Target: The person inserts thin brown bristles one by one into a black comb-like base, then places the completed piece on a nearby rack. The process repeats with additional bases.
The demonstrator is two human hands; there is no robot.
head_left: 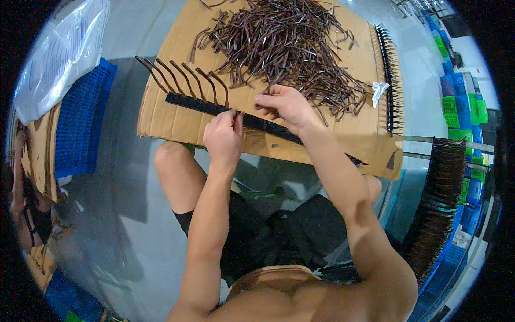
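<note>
A long black bar [193, 102] lies across a cardboard sheet [171, 121] on my lap, with several curved brown prongs [185, 78] standing in its left part. My left hand [223, 137] pinches the bar at the last fitted prong. My right hand [284, 104] rests just to the right, fingers curled at the bar; whether a prong is in them I cannot tell. A heap of loose brown prongs [284, 43] lies on the cardboard beyond my hands.
A finished black bar full of prongs [389, 75] lies along the cardboard's right edge beside a white scrap [379, 89]. A stack of finished bars [440, 198] stands at right. A blue crate [80, 123] with a plastic bag [59, 53] sits at left.
</note>
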